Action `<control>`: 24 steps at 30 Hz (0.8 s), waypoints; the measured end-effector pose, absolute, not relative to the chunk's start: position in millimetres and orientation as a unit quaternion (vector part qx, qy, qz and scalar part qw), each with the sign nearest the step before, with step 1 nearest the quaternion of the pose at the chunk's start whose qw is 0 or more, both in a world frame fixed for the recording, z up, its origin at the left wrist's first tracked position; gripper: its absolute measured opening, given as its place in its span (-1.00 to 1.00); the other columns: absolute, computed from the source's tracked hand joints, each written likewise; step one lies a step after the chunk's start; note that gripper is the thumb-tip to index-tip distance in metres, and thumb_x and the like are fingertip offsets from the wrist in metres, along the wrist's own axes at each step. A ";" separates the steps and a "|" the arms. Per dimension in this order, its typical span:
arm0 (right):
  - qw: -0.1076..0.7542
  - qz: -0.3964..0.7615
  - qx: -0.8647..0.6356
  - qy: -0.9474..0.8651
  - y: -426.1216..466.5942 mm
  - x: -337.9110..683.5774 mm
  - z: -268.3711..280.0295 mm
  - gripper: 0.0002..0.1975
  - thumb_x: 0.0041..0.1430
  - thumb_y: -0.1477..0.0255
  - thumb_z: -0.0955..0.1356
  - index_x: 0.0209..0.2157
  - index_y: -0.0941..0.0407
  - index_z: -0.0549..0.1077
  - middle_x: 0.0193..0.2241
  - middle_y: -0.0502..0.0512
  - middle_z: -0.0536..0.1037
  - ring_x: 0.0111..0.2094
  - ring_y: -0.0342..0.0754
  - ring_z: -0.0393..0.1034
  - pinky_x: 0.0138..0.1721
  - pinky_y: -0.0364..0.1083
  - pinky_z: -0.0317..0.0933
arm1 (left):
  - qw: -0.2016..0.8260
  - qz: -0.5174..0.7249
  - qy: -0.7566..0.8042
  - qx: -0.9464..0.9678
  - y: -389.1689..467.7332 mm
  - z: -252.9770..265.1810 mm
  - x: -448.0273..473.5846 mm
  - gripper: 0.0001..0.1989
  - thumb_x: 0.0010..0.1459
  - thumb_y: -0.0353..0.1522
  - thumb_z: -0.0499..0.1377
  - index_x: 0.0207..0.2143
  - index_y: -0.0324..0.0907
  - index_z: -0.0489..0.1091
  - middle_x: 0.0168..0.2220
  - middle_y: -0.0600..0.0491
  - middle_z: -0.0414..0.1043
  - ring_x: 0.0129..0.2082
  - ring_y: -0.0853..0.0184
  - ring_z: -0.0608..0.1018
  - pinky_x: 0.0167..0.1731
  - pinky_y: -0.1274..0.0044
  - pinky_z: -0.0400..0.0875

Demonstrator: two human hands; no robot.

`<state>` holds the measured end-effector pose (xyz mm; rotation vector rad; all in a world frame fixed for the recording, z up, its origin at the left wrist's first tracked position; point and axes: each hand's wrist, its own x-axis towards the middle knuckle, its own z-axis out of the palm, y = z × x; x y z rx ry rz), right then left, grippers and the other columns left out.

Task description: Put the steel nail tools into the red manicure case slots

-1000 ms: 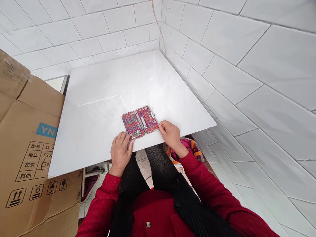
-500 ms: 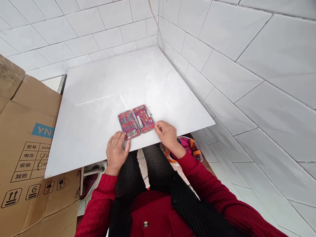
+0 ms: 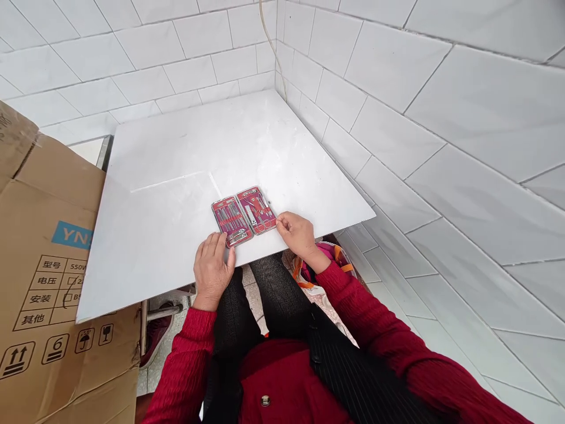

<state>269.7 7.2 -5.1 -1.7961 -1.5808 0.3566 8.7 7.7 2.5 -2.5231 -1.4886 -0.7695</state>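
Observation:
An unfolded manicure set case (image 3: 232, 220) lies on the white tabletop (image 3: 168, 235), its red and purple lining facing up. Several slim metal tools fill its left half, with nail clippers (image 3: 239, 237) across the bottom. More metal tools, some with scissor-like handles, sit in the right half. My left hand (image 3: 212, 271) rests flat on the table, fingers stretched out, the fingertips at the case's lower left corner. At the lower right corner, my right hand (image 3: 296, 235) is closed, thumb and forefinger pinching the case's edge.
A large cardboard box (image 3: 48, 235) stands against the table's left side. White tiled walls (image 3: 397, 118) meet behind the table, with a thin cable (image 3: 270, 41) in the corner. Below the right edge is a bag (image 3: 338, 254) with orange straps. A shoe (image 3: 156, 335) shows underneath at left.
The view has shifted slightly. Both hands stay at the lower corners of the case, which remains unfolded in the same place.

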 end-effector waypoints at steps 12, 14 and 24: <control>0.428 0.166 -0.680 -0.572 7.4 269.8 -13.8 -0.84 0.23 0.36 0.31 -0.37 0.10 0.50 -0.54 -0.09 0.43 -0.50 -0.14 0.28 -0.38 -0.16 0.11 | 0.064 -0.264 -0.486 -0.831 6.4 0.5 8.0 -0.60 0.44 -0.29 -0.03 0.20 -0.23 0.37 0.14 -0.22 0.49 0.22 0.03 0.48 0.21 0.19 0.34; 0.445 0.166 -0.667 -0.574 7.1 269.5 -13.0 -0.84 0.23 0.36 0.32 -0.37 0.10 0.49 -0.54 -0.08 0.42 -0.51 -0.14 0.27 -0.39 -0.16 0.13 | 0.068 -0.262 -0.489 -0.829 6.4 -0.2 8.2 -0.60 0.43 -0.30 -0.02 0.17 -0.28 0.39 0.14 -0.23 0.50 0.21 0.02 0.48 0.21 0.19 0.33; 0.272 0.123 -0.476 -0.827 33.5 228.5 32.0 -0.78 0.28 0.42 0.43 -0.05 0.10 0.57 -0.04 0.16 0.58 0.03 0.05 0.40 -0.02 -0.03 0.27 | 0.066 -0.260 -0.489 -0.830 5.1 -1.1 6.1 -0.63 0.43 -0.31 0.01 0.15 -0.28 0.42 0.14 -0.22 0.50 0.22 0.04 0.49 0.22 0.22 0.32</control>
